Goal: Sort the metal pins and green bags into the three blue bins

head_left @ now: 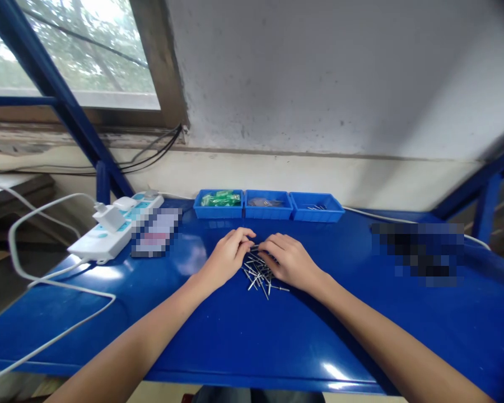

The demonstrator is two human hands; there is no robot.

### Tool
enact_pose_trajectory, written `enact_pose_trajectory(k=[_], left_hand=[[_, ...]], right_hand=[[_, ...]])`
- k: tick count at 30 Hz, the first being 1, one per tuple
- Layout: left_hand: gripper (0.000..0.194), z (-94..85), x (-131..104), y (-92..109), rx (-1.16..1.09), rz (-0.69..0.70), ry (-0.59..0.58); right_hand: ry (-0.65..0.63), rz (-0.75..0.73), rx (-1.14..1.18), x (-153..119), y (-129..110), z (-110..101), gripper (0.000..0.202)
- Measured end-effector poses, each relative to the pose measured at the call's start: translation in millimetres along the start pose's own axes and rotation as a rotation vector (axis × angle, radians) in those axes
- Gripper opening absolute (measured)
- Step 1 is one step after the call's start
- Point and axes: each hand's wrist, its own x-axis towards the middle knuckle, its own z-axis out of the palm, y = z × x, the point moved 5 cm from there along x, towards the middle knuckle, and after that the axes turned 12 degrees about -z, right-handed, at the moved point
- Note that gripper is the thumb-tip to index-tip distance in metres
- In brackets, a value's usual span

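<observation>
On the blue table lies a loose pile of thin silver blind rivets (260, 277), pointing every way. My left hand (231, 252) is at the pile's upper left edge, its thumb and fingers pinched close together near a rivet. From the right, my right hand (292, 257) reaches over the pile with its fingers curled down. The fingertips of both hands nearly meet over a rivet end. What the right fingers hold, if anything, is hidden behind the hand.
Behind the pile stand three blue bins: one with green packets (221, 199), one with greyish pieces (265, 202), one with a few rivets (317, 207). A white power strip (115, 229) with cables lies left, beside a blurred flat object (157, 232). Another blurred dark object (420, 249) lies right.
</observation>
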Motion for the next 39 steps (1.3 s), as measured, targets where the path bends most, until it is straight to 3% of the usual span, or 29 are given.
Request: enact_pose_trajectory(k=[8,13,19,23,26,28,30,33,35,36,39], left_hand=[[0.01,-2.4,-5,6,-0.042,-0.018,-0.035],[0.01,-5.3,-8,11,0.034,0.032,0.027],[0.023,-6.2,-7,16,0.105,0.097,0.001],[0.029,-5.1,-7,14,0.163,0.03,-0.063],[0.02,-7.6,-8,9,0.279,-0.01,-0.142],[0.014,-9.7,-10,6,0.349,0.012,-0.233],[0.013,-10.6,-13,3,0.384,0.046,-0.342],[0.007,-10.6,-16,0,0.393,0.063,-0.442],[0.008,-9.7,-15,0,0.407,0.062,-0.451],[0.01,-9.4,-15,0,0.42,0.063,-0.44],[0.015,-12.7,-9,0,0.445,0.044,-0.318]], right_hand=[[0.039,-0.003,-0.094,1,0,-6,0.021],[0.078,0.046,-0.077,1,0,-8,0.022],[0.109,0.003,-0.079,2,-6,-6,0.018],[0.197,-0.022,-0.14,1,0,-18,0.017],[0.424,0.12,-0.263,-6,29,-49,0.019],[0.516,0.356,-0.375,-16,59,-69,0.023],[0.416,0.632,-0.418,-28,89,-75,0.028],[0.038,0.867,-0.349,-46,111,-54,0.036],[-0.127,0.845,-0.26,-50,102,-32,0.034],[-0.149,0.79,-0.206,-47,93,-22,0.032],[-0.072,0.528,-0.027,-24,53,-4,0.029]])
